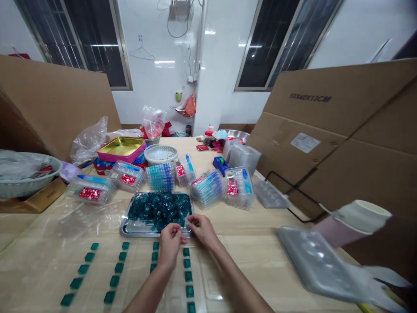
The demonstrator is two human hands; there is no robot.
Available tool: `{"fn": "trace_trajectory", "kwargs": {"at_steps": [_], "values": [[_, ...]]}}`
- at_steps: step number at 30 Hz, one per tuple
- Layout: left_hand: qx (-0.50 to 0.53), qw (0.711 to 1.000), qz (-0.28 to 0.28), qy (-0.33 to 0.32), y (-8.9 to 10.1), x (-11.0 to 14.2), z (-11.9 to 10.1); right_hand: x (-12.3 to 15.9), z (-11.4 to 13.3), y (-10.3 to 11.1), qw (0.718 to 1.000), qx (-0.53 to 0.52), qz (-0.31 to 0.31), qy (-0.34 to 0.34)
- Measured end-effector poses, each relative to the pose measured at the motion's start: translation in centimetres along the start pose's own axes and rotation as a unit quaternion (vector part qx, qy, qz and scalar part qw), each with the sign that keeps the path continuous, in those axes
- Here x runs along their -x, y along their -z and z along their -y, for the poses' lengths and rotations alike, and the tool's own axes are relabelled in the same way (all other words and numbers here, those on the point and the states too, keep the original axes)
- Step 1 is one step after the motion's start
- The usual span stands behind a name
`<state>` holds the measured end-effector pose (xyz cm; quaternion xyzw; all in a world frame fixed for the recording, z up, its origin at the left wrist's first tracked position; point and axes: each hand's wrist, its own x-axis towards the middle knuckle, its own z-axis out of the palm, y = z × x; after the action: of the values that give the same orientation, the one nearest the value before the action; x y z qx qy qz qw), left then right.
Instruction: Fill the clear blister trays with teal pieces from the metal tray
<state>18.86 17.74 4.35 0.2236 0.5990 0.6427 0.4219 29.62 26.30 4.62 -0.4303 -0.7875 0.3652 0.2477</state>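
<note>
Nearest the camera: teal pieces in four columns, running away over the clear plastic on the pale wood tabletop. Left forearm hides part of the third column. White wall behind, two dark windows, wire hanger between them. Cardboard stands on both sides; right one printed 50X40X13CM.

Containers: metal tray mid-table, loose teal heap in it. Left hand at its front edge, grip curled, fingertips close together; right hand at its right front corner, grip nearly pinched. Can't tell if either has hold of anything.

Behind the tray: clear packs, several with red-and-white inserts and blue items. Pink tin, gold inside; white basket beside it, small bits inside. Far left, pale basket with clear bags. Right, pink tub, cream cup in it.
</note>
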Motion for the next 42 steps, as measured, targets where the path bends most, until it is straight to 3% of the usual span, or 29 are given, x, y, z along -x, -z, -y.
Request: {"fn": "trace_trajectory", "kwargs": {"at_steps": [5, 10, 14, 17, 21, 25, 29, 35, 39, 42], "values": [[0.015, 1.0, -0.006, 0.004, 0.9, 0.3, -0.3, -0.9, 1.7, -1.4, 1.0, 0.011, -0.022, 0.004], [0.017, 1.0, -0.013, 0.004, 1.2, 0.4, -1.2, -1.3, 0.9, -1.2, 0.999, -0.054, 0.006, -0.005], [0.027, 0.999, 0.022, 0.032, -0.4, 1.3, -1.9, 0.9, 0.0, 0.4, 0.985, -0.166, 0.037, -0.016], [0.05, 0.995, 0.054, 0.061, -2.1, 2.3, -1.7, 3.4, 0.1, 1.7, 0.962, -0.272, 0.019, -0.026], [0.078, 0.989, 0.084, 0.097, -3.9, 3.3, -1.1, 6.4, 0.1, 3.8, 0.945, -0.321, 0.006, -0.055], [0.088, 0.978, 0.157, 0.107, -4.9, 4.2, -0.8, 8.6, -1.1, 5.4, 0.922, -0.373, 0.013, -0.105], [0.058, 0.975, 0.188, 0.102, -5.7, 5.0, -0.6, 9.9, -2.0, 6.1, 0.916, -0.382, 0.005, -0.123], [0.022, 0.963, 0.258, 0.073, -6.3, 5.0, -1.9, 10.3, -1.3, 7.0, 0.866, -0.487, -0.003, -0.118], [-0.019, 0.955, 0.292, 0.057, -6.2, 4.1, -1.4, 9.9, -1.2, 7.1, 0.882, -0.455, -0.018, -0.117], [-0.154, 0.947, 0.282, 0.026, -6.2, 3.8, 0.4, 9.6, -2.3, 6.5, 0.919, -0.376, -0.022, -0.112]]}}
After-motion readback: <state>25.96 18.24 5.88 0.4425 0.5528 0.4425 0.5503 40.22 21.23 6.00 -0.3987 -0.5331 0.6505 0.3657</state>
